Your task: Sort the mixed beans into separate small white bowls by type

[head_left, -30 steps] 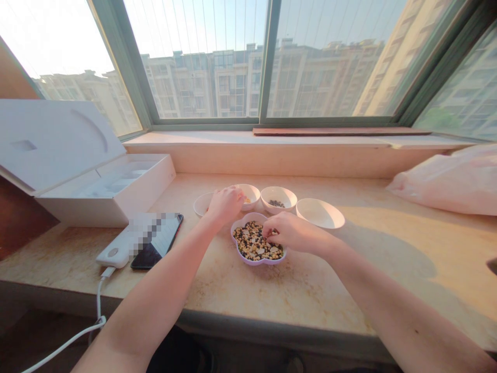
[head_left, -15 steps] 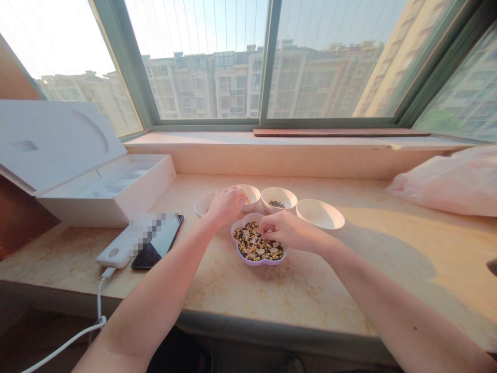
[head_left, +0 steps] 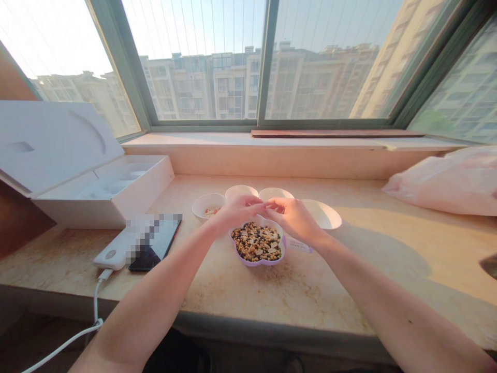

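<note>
A stone windowsill [head_left: 330,305] ran beneath tall windows [head_left: 202,67]. The lilac dish [head_left: 264,263] was heaped with mixed beans [head_left: 256,242]; above it, the left hand [head_left: 238,212] and right hand [head_left: 293,217] met narrowly, any hold unclear.

The left hand [head_left: 237,211] and right hand [head_left: 294,217] touch above a lilac dish [head_left: 264,262] of beans [head_left: 256,242].
</note>
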A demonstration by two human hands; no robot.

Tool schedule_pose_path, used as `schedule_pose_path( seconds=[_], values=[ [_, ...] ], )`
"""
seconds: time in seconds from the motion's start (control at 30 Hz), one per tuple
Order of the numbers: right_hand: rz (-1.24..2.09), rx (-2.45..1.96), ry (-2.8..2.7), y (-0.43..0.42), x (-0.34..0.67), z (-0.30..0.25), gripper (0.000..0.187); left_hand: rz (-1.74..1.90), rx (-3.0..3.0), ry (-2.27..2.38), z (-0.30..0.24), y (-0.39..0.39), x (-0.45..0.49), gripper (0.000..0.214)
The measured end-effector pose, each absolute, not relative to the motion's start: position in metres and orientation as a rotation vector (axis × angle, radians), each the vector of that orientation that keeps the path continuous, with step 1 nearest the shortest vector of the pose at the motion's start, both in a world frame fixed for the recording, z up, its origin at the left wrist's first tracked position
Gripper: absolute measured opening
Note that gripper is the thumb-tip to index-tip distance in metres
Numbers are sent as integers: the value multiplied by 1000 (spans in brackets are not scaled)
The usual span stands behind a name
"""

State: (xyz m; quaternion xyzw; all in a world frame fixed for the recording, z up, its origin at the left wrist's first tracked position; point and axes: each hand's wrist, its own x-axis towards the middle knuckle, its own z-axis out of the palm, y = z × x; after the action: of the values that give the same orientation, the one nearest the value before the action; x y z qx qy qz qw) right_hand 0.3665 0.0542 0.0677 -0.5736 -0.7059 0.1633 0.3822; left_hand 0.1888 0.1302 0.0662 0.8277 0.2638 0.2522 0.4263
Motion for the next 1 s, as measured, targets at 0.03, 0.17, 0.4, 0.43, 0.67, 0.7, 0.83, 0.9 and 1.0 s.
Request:
schedule_pose_path(
  seconds=[0.03, 0.17, 0.4, 0.43, 0.67, 0.7, 0.83, 0.9, 1.0],
  values=[
    [368, -1471, -1800, 53, 366, 68, 31, 624, 1982, 639, 66, 129, 190, 34],
    [239, -1482, -1829, 50, 364, 69, 29, 633, 1689, 657, 65, 126, 193, 33],
    [176, -1477, -1864, 51, 364, 67, 25, 609, 1526, 623, 61, 121, 196, 26],
    [171, -1477, -1869, 51, 364, 67, 25, 621, 1533, 628, 60, 120, 197, 25],
    [207, -1530, -1859, 50, 363, 68, 32, 747, 2052, 929, 61, 134, 189, 24],
    [211, -1533, -1858, 50, 363, 67, 32, 808, 2210, 1052, 63, 138, 185, 22],
    [226, -1546, -1884, 52, 363, 64, 33, 797, 2613, 1351, 69, 150, 170, 23],
    [237, -1552, -1909, 52, 363, 63, 31, 737, 2671, 1407, 71, 152, 166, 25],
    [254, -1546, -1936, 51, 363, 63, 28, 636, 2736, 1444, 70, 154, 168, 28]
  ],
)
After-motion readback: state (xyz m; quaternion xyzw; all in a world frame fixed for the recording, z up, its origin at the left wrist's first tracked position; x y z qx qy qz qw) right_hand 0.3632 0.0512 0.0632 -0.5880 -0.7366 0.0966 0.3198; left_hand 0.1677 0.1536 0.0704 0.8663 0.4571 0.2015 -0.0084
